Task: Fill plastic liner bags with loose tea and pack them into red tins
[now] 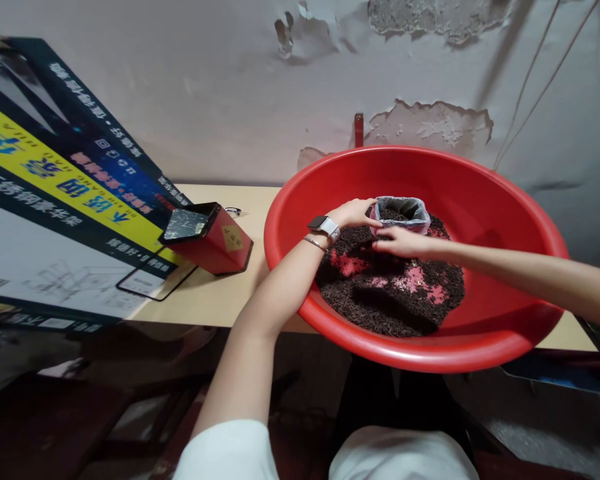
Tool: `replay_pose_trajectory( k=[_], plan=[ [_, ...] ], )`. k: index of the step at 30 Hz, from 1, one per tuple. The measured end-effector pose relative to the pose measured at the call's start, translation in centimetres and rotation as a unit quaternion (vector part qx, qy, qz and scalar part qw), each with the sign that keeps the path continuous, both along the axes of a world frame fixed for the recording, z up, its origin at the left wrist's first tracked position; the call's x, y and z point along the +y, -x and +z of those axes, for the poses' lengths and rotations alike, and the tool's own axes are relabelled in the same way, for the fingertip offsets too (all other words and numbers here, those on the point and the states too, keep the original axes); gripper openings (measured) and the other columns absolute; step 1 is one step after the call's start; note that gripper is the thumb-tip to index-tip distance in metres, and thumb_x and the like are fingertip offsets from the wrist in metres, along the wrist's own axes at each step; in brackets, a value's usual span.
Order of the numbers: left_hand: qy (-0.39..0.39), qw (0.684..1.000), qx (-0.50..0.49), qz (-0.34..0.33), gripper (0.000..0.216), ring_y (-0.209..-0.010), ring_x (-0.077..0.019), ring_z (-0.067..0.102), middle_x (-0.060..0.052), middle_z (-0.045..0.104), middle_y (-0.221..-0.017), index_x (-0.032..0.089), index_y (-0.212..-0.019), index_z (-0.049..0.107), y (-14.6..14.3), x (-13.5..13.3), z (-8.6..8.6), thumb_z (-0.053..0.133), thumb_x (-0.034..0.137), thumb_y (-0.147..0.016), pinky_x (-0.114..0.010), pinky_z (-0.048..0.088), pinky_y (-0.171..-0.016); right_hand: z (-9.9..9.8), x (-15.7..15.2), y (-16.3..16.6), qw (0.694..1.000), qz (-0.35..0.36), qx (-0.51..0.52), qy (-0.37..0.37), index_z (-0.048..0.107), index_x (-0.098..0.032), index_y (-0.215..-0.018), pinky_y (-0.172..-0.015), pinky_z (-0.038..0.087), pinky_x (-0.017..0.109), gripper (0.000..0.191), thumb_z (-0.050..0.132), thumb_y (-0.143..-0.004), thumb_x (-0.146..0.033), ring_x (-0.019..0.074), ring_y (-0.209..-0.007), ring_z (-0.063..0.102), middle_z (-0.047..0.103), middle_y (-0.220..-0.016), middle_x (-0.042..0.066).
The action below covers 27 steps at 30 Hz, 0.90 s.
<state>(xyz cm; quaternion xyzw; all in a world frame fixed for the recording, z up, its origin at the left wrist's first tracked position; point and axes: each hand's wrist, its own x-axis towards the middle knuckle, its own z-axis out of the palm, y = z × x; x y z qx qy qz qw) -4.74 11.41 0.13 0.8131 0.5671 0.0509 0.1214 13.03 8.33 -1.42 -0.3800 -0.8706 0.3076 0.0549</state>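
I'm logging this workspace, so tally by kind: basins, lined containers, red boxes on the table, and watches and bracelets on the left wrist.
Basin: 1
Lined container: 1
Red box: 1
Watch: 1
Bracelet: 1
Total: 5

Your basin [500, 203] looks like smooth, glossy plastic. Your granules [350, 307] look rough and matt, the bag [420, 212] like thin, crinkled plastic.
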Motion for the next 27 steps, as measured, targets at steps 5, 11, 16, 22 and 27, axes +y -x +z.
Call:
replay_pose_trajectory(
  k=[5, 11, 16, 22, 27],
  plan=[
    [0.006, 1.000, 0.001, -0.003, 0.067, -0.126, -0.0279, 0.058, -0.009, 0.058, -0.143, 0.020, -0.143, 0.046, 0.2, 0.1, 0.0, 0.065, 0.046, -0.085, -0.032, 0.045, -0.102, 5.8, 5.2, 0.5, 0.972, -0.081, -0.044, -0.218, 0.067, -0.017, -0.117, -0.089, 0.046, 0.034, 0.032, 0.055, -0.093, -0.036, 0.0250, -0.102, 0.063, 0.070, -0.113, 0.011],
    [0.002, 1.000, -0.006, -0.004, 0.073, -0.131, -0.0273, 0.054, -0.009, 0.054, -0.147, 0.021, -0.148, 0.040, 0.4, 0.0, -0.1, 0.065, 0.048, -0.085, -0.032, 0.043, -0.105, 5.4, 8.1, 0.6, 0.957, -0.063, -0.199, -0.202, 0.068, -0.016, -0.118, -0.082, 0.046, 0.035, 0.041, 0.058, -0.092, -0.046, 0.0283, -0.099, 0.065, 0.069, -0.113, 0.016],
    [0.002, 0.999, -0.029, -0.016, 0.073, -0.129, -0.0252, 0.056, -0.008, 0.055, -0.146, 0.021, -0.149, 0.040, 0.7, 0.5, -0.4, 0.065, 0.048, -0.085, -0.028, 0.042, -0.104, 5.5, 3.9, -1.1, 0.939, -0.084, -0.104, -0.317, 0.070, -0.015, -0.109, -0.076, 0.044, 0.030, 0.029, 0.048, -0.097, -0.029, 0.0227, -0.094, 0.065, 0.071, -0.105, 0.013],
    [0.001, 0.998, -0.060, 0.003, 0.077, -0.132, -0.0260, 0.054, -0.011, 0.051, -0.149, 0.020, -0.147, 0.042, 1.2, 0.8, -1.0, 0.068, 0.051, -0.081, -0.029, 0.039, -0.107, -0.7, -1.7, -1.5, 0.930, 0.149, -0.254, -0.220, 0.073, -0.016, -0.110, -0.073, 0.048, 0.030, 0.031, 0.052, -0.096, -0.034, 0.0243, -0.088, 0.070, 0.074, -0.099, 0.014],
    [0.044, 0.994, -0.104, 0.011, 0.083, -0.122, -0.0246, 0.061, -0.013, 0.061, -0.138, 0.019, -0.151, 0.033, 1.6, 0.8, -1.6, 0.065, 0.050, -0.081, -0.030, 0.043, -0.102, -7.6, -3.2, -2.0, 0.874, 0.226, -0.421, -0.087, 0.058, -0.010, -0.138, -0.081, 0.054, 0.037, 0.049, 0.058, -0.090, -0.019, 0.0323, -0.110, 0.067, 0.068, -0.122, 0.022]
  ],
)
